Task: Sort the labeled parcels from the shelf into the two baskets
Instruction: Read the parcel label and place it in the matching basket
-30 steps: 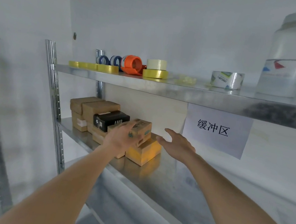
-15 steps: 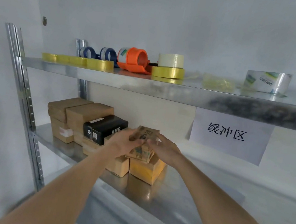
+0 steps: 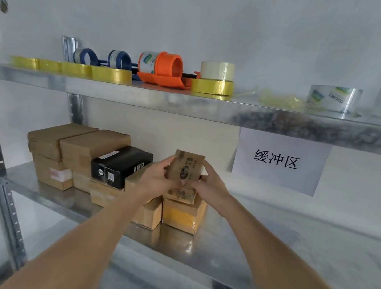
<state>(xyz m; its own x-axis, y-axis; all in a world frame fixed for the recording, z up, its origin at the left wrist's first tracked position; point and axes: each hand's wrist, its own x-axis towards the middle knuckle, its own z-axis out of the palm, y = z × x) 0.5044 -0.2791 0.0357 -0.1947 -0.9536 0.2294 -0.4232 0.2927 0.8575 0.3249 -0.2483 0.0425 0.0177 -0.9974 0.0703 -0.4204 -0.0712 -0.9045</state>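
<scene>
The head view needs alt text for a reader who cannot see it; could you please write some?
Both hands, left hand and right hand, hold a small printed brown cardboard parcel above stacked cardboard boxes on a metal shelf. Yellow tape rolls and an orange tape dispenser sit on the shelf above.

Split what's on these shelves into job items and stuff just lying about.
Job:
- small printed parcel, gripped by left hand and right hand
- black box
- brown cardboard parcels
- yellow-taped parcel

Lying about:
- yellow tape rolls
- orange tape dispenser
- silver tape roll
- paper sign
</scene>
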